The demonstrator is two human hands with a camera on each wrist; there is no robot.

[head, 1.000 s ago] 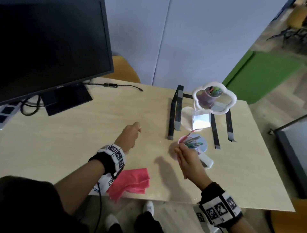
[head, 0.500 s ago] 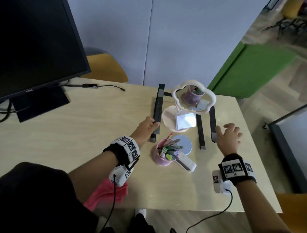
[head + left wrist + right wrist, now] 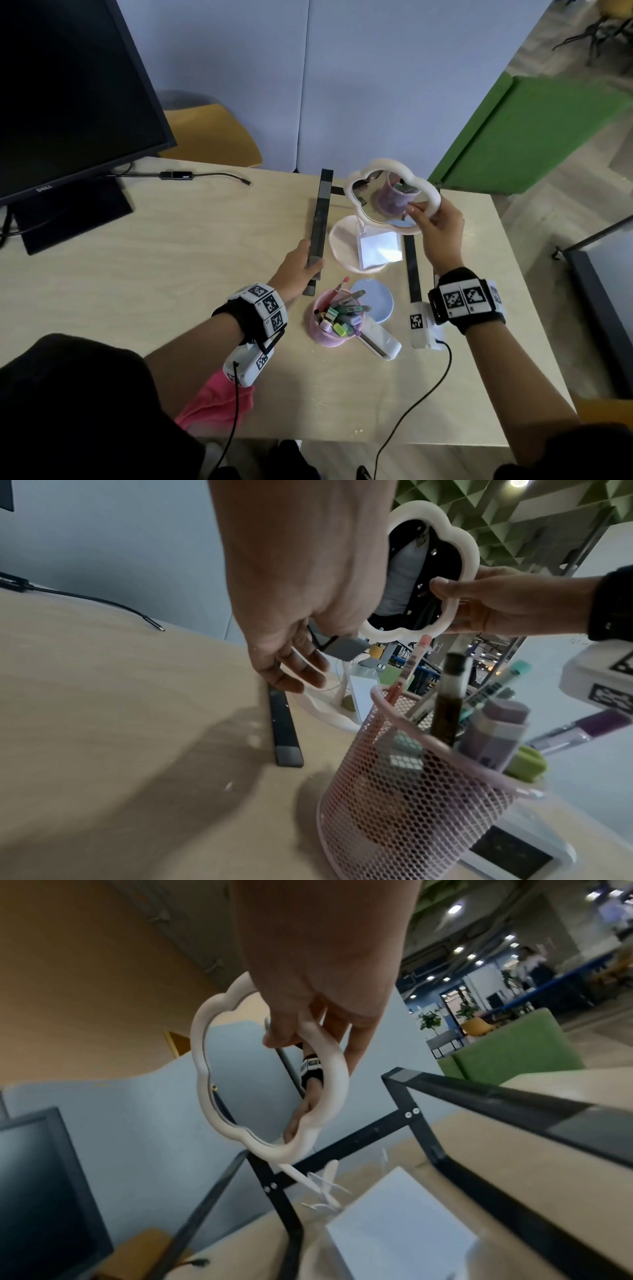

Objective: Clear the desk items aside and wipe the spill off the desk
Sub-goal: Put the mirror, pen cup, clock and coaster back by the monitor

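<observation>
A white flower-shaped mirror point(image 3: 363, 171) stands on a pale dish base point(image 3: 342, 246) inside a low black frame point(image 3: 320, 219) at the desk's back right. My right hand point(image 3: 424, 216) pinches the mirror's right rim, thumb on the glass side; the right wrist view shows the same pinch on the mirror point(image 3: 329, 1085). My left hand point(image 3: 310, 260) grips the near end of the frame's left bar point(image 3: 284, 723). A pink mesh pen cup point(image 3: 334, 325) stands just in front of the frame. A pink cloth point(image 3: 219, 401) lies at the front edge, partly under my left forearm.
A blue round disc point(image 3: 380, 301) and a white flat device point(image 3: 380, 342) lie beside the pen cup. A white square card point(image 3: 380, 248) leans on the dish. A black monitor point(image 3: 68, 102) and a loose cable point(image 3: 205, 175) occupy the back left. Pale specks point(image 3: 253, 739) dot the desk.
My right hand left the pen cup, moved to the frame's right side, then rose and took hold of the mirror's rim. My left hand reached the frame's left bar and stays there.
</observation>
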